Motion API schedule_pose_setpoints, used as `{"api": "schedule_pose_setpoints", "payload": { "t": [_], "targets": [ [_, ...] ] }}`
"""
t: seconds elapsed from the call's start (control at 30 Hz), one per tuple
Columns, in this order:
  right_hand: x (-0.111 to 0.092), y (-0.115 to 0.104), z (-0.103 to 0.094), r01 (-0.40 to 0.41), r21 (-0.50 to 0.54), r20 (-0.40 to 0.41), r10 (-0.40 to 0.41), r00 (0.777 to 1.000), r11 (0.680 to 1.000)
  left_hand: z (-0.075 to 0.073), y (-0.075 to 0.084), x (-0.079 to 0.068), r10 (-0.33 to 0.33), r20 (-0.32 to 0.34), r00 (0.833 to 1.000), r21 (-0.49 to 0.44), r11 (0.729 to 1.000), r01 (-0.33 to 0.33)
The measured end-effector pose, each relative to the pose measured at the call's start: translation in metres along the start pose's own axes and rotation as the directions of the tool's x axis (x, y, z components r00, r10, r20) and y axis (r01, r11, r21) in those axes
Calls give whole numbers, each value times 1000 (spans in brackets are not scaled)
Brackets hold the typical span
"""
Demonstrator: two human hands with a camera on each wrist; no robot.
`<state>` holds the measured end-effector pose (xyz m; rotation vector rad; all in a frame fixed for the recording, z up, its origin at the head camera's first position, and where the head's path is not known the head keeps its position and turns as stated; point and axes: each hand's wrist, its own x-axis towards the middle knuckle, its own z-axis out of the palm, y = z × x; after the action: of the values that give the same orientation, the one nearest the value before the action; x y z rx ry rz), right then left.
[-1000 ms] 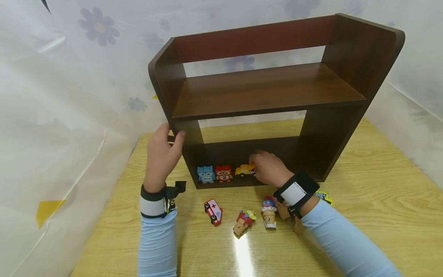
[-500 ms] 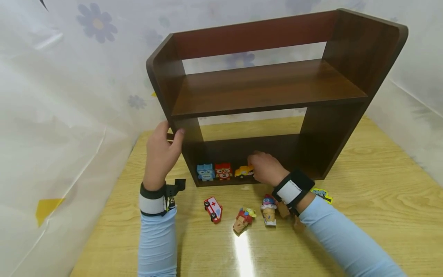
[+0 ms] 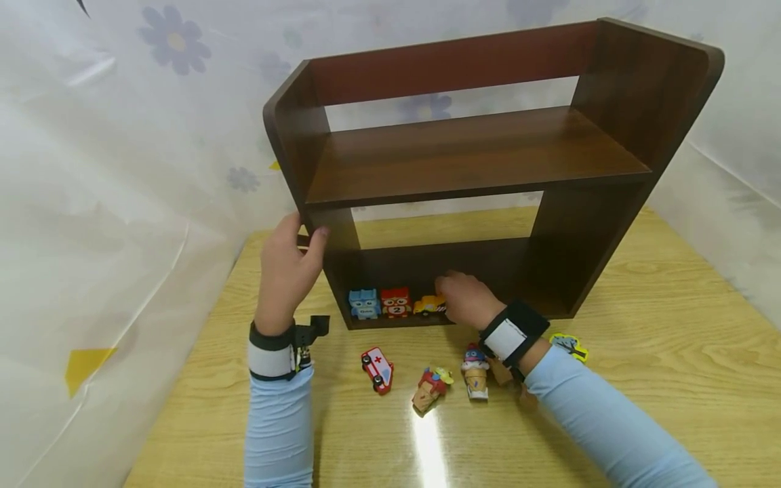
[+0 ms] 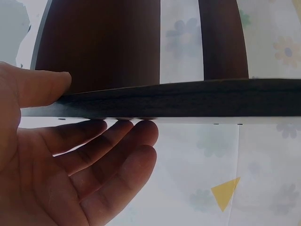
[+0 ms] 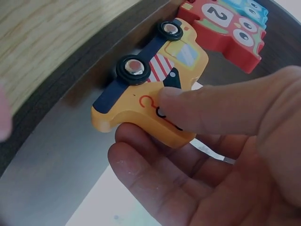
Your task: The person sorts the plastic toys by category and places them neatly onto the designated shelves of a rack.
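My left hand (image 3: 287, 274) grips the left side panel of a dark brown wooden shelf (image 3: 482, 156). In the left wrist view, the thumb lies on one face of the panel (image 4: 188, 101) and the fingers touch the other. On the lower shelf my right hand (image 3: 470, 298) pinches a yellow toy truck (image 5: 188, 44) between thumb and fingers. The truck has black wheels and a red-and-white striped patch; my hand covers its right end in the head view. Just left of it stand a red owl toy (image 3: 396, 302) marked 2 and a blue owl toy (image 3: 365, 303).
On the wooden table (image 3: 201, 407) in front of the shelf lie a red-and-white toy ambulance (image 3: 377, 371), a red-topped ice cream cone toy (image 3: 430, 391) and another cone toy (image 3: 474, 373). A yellow-edged tree piece (image 3: 569, 347) lies right of my right wrist, which partly hides brown pieces.
My right hand and the yellow truck have shifted slightly left, towards the red owl. The left hand keeps its grip on the side panel.
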<state>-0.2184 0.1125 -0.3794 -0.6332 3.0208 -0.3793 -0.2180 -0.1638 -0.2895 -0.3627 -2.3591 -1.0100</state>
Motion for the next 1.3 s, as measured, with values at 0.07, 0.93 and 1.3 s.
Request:
{"api": "schedule_pose_setpoints", "payload": {
  "t": [0.07,0.93,1.3],
  "targets": [
    [0,0,0,1,0,1,-1,1000,1000,0,0,0,0,1,1000,2,1000,0],
    [-9,2,-4,-29,12,11,29,1000,1000,-1,2,0,-24,11,1000,4,1000,24],
    [-24,-1,-20,-11,28,-135,14,991,1000,-1,1,0,-10,5,1000,3,1000,10]
  ]
}}
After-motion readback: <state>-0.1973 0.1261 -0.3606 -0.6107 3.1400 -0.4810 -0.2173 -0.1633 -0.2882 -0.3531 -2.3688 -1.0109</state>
